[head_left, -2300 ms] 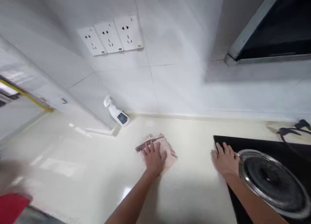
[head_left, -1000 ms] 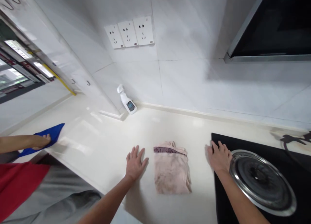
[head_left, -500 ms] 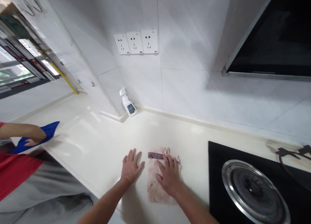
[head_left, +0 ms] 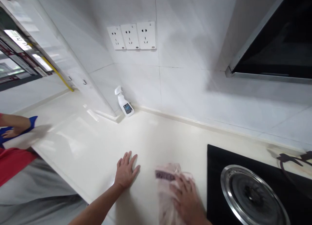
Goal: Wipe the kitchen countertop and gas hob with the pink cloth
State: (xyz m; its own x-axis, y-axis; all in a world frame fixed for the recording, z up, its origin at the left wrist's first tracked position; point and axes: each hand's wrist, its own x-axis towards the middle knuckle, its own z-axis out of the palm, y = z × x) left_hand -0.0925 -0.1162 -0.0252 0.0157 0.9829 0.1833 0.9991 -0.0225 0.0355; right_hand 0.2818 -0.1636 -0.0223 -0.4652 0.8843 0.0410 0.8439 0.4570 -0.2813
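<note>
My right hand (head_left: 187, 199) presses on a pale pink cloth (head_left: 165, 186) with a dark printed band, low on the cream countertop (head_left: 156, 137); hand and cloth are blurred by motion, and the fingers look spread flat. My left hand (head_left: 125, 171) rests flat on the counter to the left of the cloth, fingers apart, holding nothing.
A black hob (head_left: 243, 163) with a steel burner ring (head_left: 253, 192) lies right of the cloth. A white spray bottle (head_left: 123, 103) stands in the wall corner under three sockets (head_left: 131, 35). At far left another person's hand (head_left: 11, 132) wipes with a blue cloth (head_left: 31, 121).
My right hand left the hob's edge, landed on the cloth and has slid it toward me and to the right. My left hand let go of the cloth and stays flat on the counter.
</note>
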